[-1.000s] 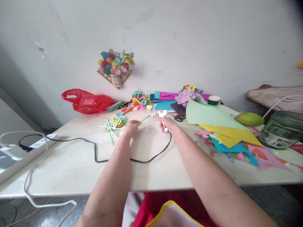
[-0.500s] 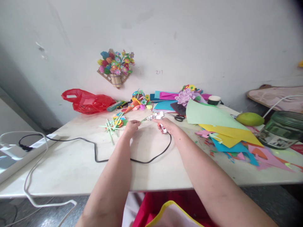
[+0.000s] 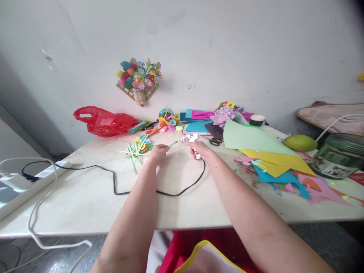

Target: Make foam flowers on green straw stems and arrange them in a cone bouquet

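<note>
My right hand is wrapped round the handle of a white glue gun, whose nozzle points left. A black cord runs down from the handle. My left hand pinches a thin pale green paper stick, its far end close to the nozzle; whether they touch I cannot tell. Left of that hand lies a loose pile of pale green paper sticks, with colourful flower cutouts behind them.
A power strip with plugs and cables lies at the left edge. Behind are a red plastic bag and paper flowers. Scissors, coloured sheets, paper scraps, a green fruit and a glass jar lie rightward.
The glue gun's nozzle has shifted slightly right, away from my left hand, so more of the green stick shows. Both hands keep their grip.
</note>
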`<state>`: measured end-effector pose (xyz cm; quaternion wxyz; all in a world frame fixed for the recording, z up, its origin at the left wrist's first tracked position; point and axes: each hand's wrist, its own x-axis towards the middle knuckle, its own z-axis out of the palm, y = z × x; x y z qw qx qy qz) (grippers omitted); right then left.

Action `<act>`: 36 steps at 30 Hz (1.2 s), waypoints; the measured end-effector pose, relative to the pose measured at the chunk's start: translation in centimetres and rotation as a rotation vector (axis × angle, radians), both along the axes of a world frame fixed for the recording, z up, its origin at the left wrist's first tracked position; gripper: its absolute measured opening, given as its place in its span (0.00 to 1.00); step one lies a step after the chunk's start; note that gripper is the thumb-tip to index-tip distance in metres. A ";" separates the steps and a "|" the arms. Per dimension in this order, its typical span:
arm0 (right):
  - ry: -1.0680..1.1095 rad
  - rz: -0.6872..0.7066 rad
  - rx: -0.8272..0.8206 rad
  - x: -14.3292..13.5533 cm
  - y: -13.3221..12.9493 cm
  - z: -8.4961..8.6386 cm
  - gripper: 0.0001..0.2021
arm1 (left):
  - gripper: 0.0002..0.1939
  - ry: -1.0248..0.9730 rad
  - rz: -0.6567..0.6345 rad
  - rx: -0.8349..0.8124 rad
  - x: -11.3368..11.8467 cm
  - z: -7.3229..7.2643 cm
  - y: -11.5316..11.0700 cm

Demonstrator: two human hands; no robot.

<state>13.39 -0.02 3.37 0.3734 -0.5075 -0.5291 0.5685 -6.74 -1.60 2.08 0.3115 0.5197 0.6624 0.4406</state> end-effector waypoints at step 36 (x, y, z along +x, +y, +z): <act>-0.072 -0.039 -0.036 0.0 0.4 -0.1 0.17 | 0.03 0.211 -0.066 -0.125 -0.6 -0.3 0.6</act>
